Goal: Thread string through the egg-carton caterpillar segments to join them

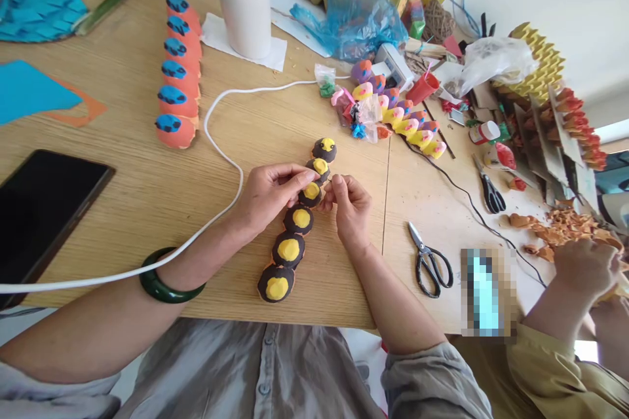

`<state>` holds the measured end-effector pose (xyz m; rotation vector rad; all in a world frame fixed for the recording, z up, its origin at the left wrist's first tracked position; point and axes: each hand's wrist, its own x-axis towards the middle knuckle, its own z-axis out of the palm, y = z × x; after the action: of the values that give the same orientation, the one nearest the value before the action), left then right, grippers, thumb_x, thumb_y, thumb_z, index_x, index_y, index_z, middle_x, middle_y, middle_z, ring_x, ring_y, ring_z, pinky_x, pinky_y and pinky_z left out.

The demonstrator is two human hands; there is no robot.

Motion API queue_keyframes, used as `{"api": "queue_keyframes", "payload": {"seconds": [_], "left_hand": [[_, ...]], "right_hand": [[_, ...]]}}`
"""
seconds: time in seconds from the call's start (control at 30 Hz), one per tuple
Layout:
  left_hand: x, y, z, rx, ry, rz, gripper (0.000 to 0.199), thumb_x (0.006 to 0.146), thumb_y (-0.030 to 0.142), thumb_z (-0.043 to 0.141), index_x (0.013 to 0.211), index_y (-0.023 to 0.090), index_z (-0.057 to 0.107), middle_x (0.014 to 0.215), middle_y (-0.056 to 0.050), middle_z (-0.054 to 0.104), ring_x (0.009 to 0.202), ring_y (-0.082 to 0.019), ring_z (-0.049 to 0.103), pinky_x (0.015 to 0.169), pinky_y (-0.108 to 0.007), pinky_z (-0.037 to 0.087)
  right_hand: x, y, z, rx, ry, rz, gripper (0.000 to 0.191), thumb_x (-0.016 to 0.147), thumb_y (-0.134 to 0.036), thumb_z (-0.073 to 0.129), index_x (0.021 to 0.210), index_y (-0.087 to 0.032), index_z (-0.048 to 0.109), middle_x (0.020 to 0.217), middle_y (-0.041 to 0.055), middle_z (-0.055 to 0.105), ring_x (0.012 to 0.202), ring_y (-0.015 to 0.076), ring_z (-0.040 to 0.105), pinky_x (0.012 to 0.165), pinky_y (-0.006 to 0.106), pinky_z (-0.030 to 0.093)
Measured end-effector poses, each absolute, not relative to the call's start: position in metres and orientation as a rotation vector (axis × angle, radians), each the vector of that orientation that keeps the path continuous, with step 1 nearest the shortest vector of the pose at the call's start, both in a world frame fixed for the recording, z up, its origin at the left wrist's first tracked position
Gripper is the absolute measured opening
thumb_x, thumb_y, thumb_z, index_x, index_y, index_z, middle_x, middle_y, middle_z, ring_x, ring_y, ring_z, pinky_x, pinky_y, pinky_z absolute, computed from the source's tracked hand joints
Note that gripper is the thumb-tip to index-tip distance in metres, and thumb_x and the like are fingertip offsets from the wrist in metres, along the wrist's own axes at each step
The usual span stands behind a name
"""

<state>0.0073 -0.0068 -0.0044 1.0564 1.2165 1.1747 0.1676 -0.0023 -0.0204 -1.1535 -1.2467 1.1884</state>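
A row of dark brown domes with yellow discs on top (288,249) runs across the table in front of me, its orange rim showing at the edges. The farthest dome (324,150) carries small black marks on its yellow disc. My left hand (275,196) reaches over the upper part of the row, thumb and fingertips pinched at the second dome. On the row's right side my right hand (350,206) has thumb and forefinger pressed together near the same dome. Whatever lies between the fingertips of either hand is too small to make out.
An orange row with blue discs (179,101) lies at the back left, near a white bottle (243,6). A white cable (209,134) passes over my left forearm. Scissors (427,262) lie right of me. Another person's hand (584,268) is at the far right.
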Motion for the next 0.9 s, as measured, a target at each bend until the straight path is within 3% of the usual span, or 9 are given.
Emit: {"api": "queue_keyframes", "payload": {"seconds": [0.13,0.2,0.43,0.63,0.9], "left_hand": [[0.006,-0.012,0.000,1.230,1.238,1.253,0.025,0.088,0.039,0.075,0.105,0.023,0.084,0.104,-0.005,0.081,0.089,-0.017,0.071,0.079,-0.024,0.055],[0.006,-0.014,0.003,1.358,1.245,1.257,0.025,0.092,0.038,0.071,0.108,0.023,0.084,0.107,-0.006,0.081,0.096,-0.019,0.071,0.087,-0.026,0.054],[0.009,-0.016,0.006,1.554,1.239,1.220,0.021,0.093,0.028,0.067,0.103,0.022,0.085,0.070,0.001,0.067,0.063,-0.011,0.055,0.062,-0.023,0.044],[0.010,-0.015,0.003,1.541,1.231,1.250,0.020,0.090,0.027,0.071,0.101,0.019,0.085,0.066,0.002,0.063,0.060,-0.011,0.052,0.058,-0.022,0.041],[0.010,-0.016,0.002,1.489,1.249,1.269,0.017,0.091,0.031,0.072,0.088,0.017,0.081,0.071,0.002,0.069,0.063,-0.010,0.055,0.061,-0.022,0.043]], "right_hand": [[0.168,-0.002,-0.022,-1.149,-1.216,1.191,0.041,0.089,-0.062,0.068,0.080,-0.022,0.065,0.062,-0.0059,0.058,0.050,0.0082,0.055,0.052,0.024,0.055],[0.168,-0.001,-0.022,-1.146,-1.209,1.192,0.040,0.089,-0.060,0.069,0.079,-0.021,0.066,0.062,-0.0056,0.059,0.051,0.0082,0.055,0.051,0.024,0.055],[0.167,-0.005,-0.017,-1.161,-1.255,1.214,0.042,0.090,-0.057,0.069,0.071,-0.021,0.062,0.064,-0.0043,0.062,0.052,0.0081,0.055,0.052,0.023,0.054],[0.166,-0.008,-0.015,-1.177,-1.336,1.208,0.043,0.094,-0.058,0.065,0.071,-0.021,0.064,0.063,-0.0029,0.066,0.053,0.0091,0.058,0.054,0.024,0.053],[0.165,-0.010,-0.013,-1.130,-1.278,1.208,0.045,0.097,-0.052,0.062,0.065,-0.020,0.062,0.060,-0.0032,0.060,0.054,0.0087,0.057,0.056,0.024,0.051]]}}
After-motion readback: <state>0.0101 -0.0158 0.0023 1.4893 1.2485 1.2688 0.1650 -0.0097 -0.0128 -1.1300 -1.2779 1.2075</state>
